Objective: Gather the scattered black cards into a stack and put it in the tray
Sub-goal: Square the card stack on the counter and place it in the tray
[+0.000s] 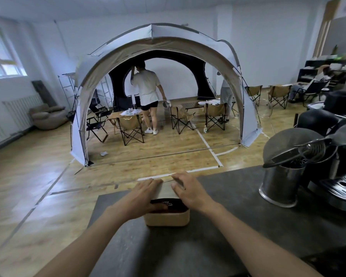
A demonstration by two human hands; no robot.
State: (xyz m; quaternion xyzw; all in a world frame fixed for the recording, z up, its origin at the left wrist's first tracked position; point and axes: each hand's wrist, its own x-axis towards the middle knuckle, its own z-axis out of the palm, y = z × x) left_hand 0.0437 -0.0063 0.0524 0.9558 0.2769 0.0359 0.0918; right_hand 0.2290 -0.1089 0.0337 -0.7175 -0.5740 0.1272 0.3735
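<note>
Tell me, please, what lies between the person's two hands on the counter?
The beige tray, holding the black cards, lies between the left hand and right hand, seen in the head view.

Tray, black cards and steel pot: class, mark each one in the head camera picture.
tray (166,220): head view, on its near wall.
black cards (171,206): head view, on the top card's face.
steel pot (278,186): head view, on its side.

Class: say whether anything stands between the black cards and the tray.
Nothing visible does: the black cards already lie inside the tray, with the left hand and right hand resting on it.
</note>
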